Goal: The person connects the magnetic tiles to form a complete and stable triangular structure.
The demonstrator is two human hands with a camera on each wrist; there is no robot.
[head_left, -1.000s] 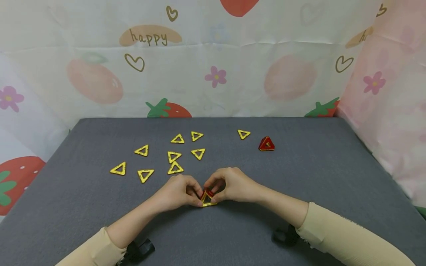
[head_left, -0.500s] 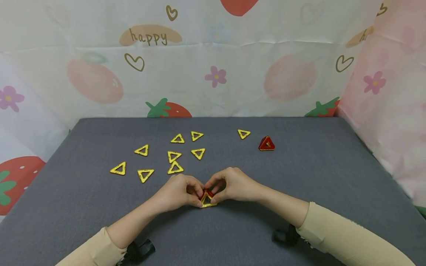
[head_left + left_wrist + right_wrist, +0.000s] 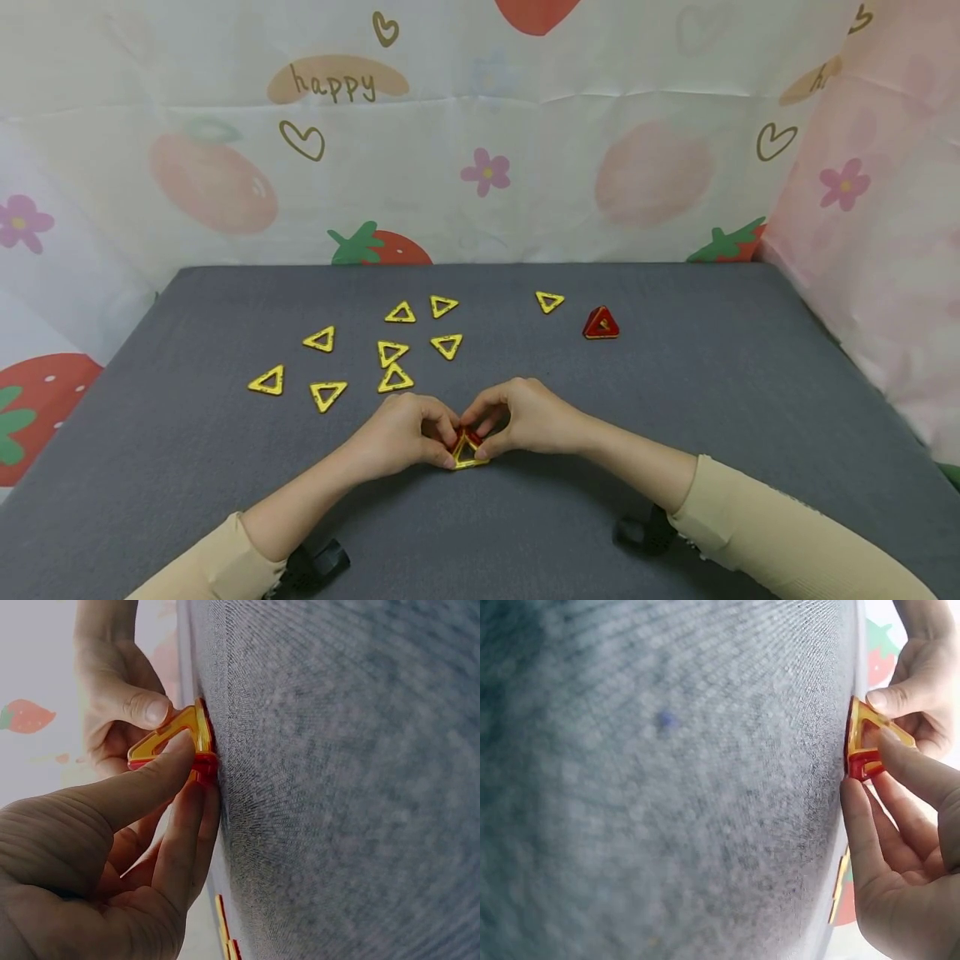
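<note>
Between both hands, low on the grey table, stands a small pyramid of triangular tiles (image 3: 470,463), with a yellow face toward me and red sides. My left hand (image 3: 401,433) pinches its left side, the thumb lying on the yellow tile in the left wrist view. From the other side my right hand (image 3: 528,417) pinches it between thumb and fingers. In the right wrist view the pyramid (image 3: 861,724) shows yellow and red frames around open middles, its base by the cloth. Its back is hidden behind the fingers.
Several flat yellow triangle tiles (image 3: 322,395) lie to the left and behind the hands; one yellow tile (image 3: 549,302) lies farther right. Near it stands a finished-looking red pyramid (image 3: 602,325). The grey table (image 3: 712,392) meets a printed cloth backdrop (image 3: 555,225).
The pyramid in the hands has shifted very slightly toward me. Both hands keep their grip on it, and the loose tiles and the red pyramid stay where they were.
</note>
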